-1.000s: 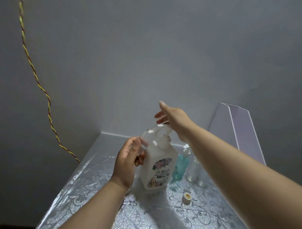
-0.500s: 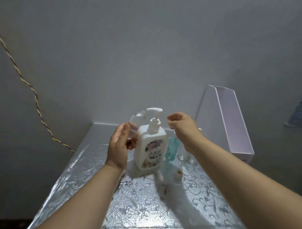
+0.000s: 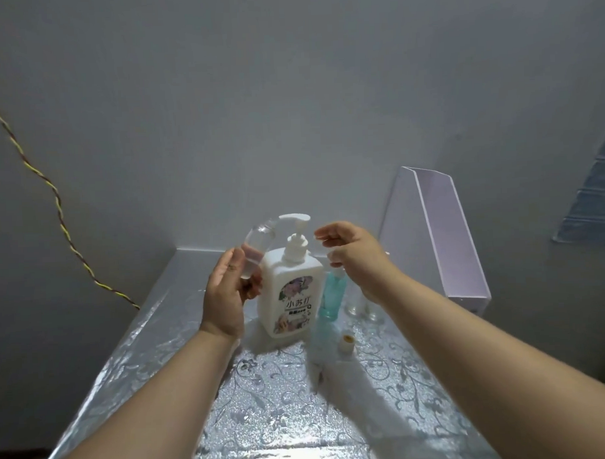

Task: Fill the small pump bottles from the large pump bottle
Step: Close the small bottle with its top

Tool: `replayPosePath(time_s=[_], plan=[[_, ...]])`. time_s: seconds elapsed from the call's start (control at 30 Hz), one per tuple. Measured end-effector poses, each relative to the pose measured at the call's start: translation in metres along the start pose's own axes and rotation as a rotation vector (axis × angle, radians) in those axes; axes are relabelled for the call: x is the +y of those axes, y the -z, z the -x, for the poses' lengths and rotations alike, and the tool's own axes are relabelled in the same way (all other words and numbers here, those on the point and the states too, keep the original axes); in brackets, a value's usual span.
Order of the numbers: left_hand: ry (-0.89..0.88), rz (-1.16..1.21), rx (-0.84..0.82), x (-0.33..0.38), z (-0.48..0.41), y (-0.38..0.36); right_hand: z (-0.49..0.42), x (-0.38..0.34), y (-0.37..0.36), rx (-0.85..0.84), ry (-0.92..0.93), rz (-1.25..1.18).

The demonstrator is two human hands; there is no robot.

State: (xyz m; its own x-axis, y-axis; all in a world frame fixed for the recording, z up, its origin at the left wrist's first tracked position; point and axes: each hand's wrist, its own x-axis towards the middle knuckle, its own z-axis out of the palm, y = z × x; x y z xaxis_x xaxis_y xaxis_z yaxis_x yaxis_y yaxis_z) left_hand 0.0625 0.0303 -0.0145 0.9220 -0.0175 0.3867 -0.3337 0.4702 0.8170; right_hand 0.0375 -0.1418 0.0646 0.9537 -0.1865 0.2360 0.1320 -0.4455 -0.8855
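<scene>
A large white pump bottle [image 3: 289, 291] with a floral label stands upright on the silver patterned table [image 3: 266, 412]. My left hand [image 3: 226, 293] holds a small clear bottle [image 3: 257, 246] tilted, its open mouth up under the pump's spout [image 3: 295, 218]. My right hand [image 3: 350, 251] hovers just right of the pump head, fingers loosely curled and apart, holding nothing. Behind it stands a small teal bottle [image 3: 332, 297], and beside that are small clear bottles [image 3: 363, 304], partly hidden by my right forearm. A small cap [image 3: 346, 343] lies on the table in front of them.
A pale lilac box [image 3: 445, 238] leans against the wall at the back right. A yellow and brown twisted cord [image 3: 53, 203] hangs down the wall on the left. The table's left edge runs diagonally toward me.
My right hand has come off the top of the pump head and moved to its right side. The pump head has risen. The view has tilted down and pulled back.
</scene>
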Motion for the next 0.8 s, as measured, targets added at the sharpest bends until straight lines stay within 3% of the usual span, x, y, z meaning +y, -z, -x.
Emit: replayPosePath(time_s=[0.2, 0.43, 0.53, 0.67, 0.8], plan=[[0.014, 0.044, 0.024, -0.003, -0.003, 0.004, 0.010, -0.006, -0.004, 0.109, 0.116, 0.056], [0.102, 0.212, -0.015, -0.002, -0.005, 0.004, 0.028, -0.002, 0.007, 0.086, 0.106, 0.216], [0.119, 0.220, -0.081, -0.001, -0.003, 0.000, 0.037, 0.002, 0.013, -0.065, 0.028, 0.439], [0.110, 0.202, -0.102, -0.001, -0.001, -0.001, 0.047, 0.013, 0.011, -0.382, -0.012, 1.012], [0.083, 0.163, -0.101, 0.000, 0.001, -0.002, 0.049, 0.026, 0.005, -0.483, -0.066, 1.195]])
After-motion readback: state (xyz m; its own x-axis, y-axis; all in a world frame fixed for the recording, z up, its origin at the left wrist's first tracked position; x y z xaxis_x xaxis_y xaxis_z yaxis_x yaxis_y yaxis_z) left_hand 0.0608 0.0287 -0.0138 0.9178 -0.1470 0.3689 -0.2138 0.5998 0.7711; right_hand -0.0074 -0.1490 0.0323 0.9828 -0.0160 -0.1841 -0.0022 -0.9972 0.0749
